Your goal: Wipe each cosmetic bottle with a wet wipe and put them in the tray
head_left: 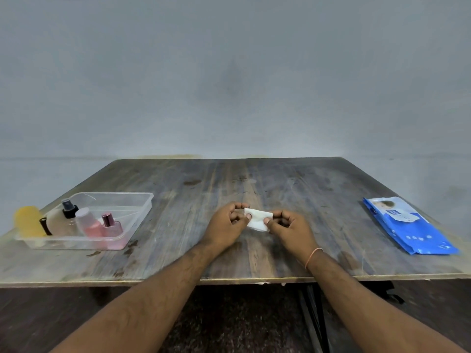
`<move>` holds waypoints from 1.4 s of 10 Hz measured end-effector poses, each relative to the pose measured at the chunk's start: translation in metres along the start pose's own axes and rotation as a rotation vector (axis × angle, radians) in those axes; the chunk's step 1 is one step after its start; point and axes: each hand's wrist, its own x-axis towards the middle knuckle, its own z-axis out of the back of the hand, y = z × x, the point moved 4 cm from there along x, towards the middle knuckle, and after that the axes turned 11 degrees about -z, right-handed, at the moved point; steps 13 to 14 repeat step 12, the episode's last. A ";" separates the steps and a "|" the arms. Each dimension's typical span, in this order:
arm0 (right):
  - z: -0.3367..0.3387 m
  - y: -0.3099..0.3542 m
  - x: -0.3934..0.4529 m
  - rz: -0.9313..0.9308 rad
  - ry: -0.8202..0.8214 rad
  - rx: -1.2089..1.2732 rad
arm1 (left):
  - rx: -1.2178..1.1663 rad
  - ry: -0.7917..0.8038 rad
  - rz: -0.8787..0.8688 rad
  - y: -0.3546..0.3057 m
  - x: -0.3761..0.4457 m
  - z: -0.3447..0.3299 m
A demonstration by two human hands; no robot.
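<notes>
I see my left hand [227, 224] and right hand [289, 229] pinching a folded wipe [258, 219] by its ends, long axis left-right, right of the tray [142, 200] holding bottles [88, 222]. Pack [407, 225] lettering unreadable.

Both hands [257, 225] pinch a folded wet wipe [258, 219] above the table [254, 179].

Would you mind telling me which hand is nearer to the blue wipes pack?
Right. The right hand sits mid-table, holding the wipe; the wipes pack lies further right. The left hand is beyond the wipe's other side.
</notes>
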 end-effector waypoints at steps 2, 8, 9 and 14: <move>0.054 0.001 -0.021 0.018 -0.069 0.028 | 0.150 0.001 -0.098 -0.025 0.013 -0.039; 0.234 -0.027 -0.084 -0.120 -0.389 -0.685 | 0.298 0.560 -0.203 -0.075 0.056 -0.261; 0.241 -0.030 -0.091 -0.125 -0.365 -0.868 | 0.323 0.565 -0.197 -0.078 0.051 -0.278; 0.245 -0.025 -0.112 -0.024 -0.421 -0.996 | 0.591 0.558 -0.263 -0.102 0.034 -0.268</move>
